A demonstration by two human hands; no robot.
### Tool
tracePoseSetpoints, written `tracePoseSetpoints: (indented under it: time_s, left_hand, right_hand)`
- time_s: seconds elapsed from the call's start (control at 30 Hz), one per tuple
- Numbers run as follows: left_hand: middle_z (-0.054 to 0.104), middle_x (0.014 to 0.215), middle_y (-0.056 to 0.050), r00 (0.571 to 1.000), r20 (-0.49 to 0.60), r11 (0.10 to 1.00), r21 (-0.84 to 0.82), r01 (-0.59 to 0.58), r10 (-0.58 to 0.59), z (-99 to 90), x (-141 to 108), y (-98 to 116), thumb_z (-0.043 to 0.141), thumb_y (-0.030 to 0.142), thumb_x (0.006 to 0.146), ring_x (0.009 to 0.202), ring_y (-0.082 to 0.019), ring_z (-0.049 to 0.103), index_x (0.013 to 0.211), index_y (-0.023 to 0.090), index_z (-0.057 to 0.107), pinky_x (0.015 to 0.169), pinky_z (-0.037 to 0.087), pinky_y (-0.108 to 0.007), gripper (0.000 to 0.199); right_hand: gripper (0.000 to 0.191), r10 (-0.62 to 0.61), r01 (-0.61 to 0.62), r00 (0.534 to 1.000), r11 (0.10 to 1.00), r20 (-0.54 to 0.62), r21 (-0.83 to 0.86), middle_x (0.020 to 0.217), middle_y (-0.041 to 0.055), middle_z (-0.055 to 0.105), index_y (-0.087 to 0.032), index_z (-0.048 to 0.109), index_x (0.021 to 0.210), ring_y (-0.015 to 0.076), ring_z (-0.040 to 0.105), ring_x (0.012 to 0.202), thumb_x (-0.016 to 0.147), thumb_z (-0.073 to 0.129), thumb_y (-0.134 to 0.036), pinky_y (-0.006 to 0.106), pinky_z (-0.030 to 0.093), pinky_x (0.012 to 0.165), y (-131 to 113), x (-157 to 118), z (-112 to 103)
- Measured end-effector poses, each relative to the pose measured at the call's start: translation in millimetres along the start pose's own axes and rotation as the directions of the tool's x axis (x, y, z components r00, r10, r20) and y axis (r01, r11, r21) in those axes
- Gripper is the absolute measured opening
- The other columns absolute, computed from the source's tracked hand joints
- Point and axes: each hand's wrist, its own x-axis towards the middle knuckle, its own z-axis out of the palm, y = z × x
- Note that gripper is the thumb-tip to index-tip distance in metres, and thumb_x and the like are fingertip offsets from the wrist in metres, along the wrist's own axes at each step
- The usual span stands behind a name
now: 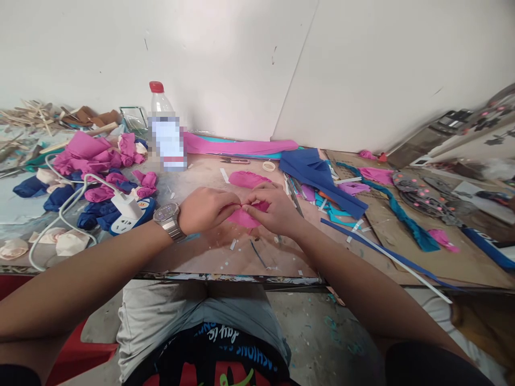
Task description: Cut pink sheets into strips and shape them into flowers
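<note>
My left hand (211, 209), with a watch (167, 217) on its wrist, pinches the edge of a piece of pink crepe paper (243, 219). Fingertips of my right hand (273, 209) close on the same paper right beside it, and the two hands almost touch. The paper hangs out below the fingers; part of it is hidden by them. Just beyond my hands lies a flat pink crepe strip (247, 178) with a wavy edge. Farther back are thread snips (235, 161) and a roll of tape (269, 166).
Pink, blue and cream rolled paper flowers (100, 161) crowd the left, beside a power strip (139, 217) with a white charger and cable. A phone (169, 142) leans on a red-capped bottle (156, 87). Blue crepe paper (309, 171) and a white stick (410, 271) lie right.
</note>
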Motion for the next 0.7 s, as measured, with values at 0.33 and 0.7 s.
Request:
tracePoseSetpoints:
  time_s: [0.33, 0.7]
  left_hand:
    - [0.068, 0.069, 0.000, 0.991, 0.005, 0.980, -0.148, 0.132, -0.132, -10.3, 2.8, -0.1, 0.055, 0.024, 0.086, 0.061, -0.014, 0.057, 0.089, 0.018, 0.072, 0.063, 0.036, -0.027, 0.018]
    - [0.059, 0.066, 0.001, 0.966, 0.256, 0.888, -0.436, 0.146, -0.033, -11.8, 5.8, -10.1, 0.052, 0.030, 0.090, 0.060, -0.011, 0.047, 0.082, 0.014, 0.067, 0.059, 0.033, -0.024, 0.024]
  right_hand:
    - [0.013, 0.000, 0.001, 1.000, 1.000, 0.009, -0.015, 0.080, 0.0007, 0.071, -0.021, 0.062, 0.076, 0.0203, 0.062, 0.087, 0.088, 0.062, -0.026, 0.040, 0.036, 0.096, -0.8, 0.8, -3.3]
    - [0.010, -0.033, 0.033, 0.999, 0.999, 0.028, -0.001, 0.077, 0.0009, 0.070, -0.021, 0.061, 0.072, 0.0200, 0.061, 0.085, 0.082, 0.061, -0.020, 0.039, 0.040, 0.092, -1.9, 1.5, -5.4]
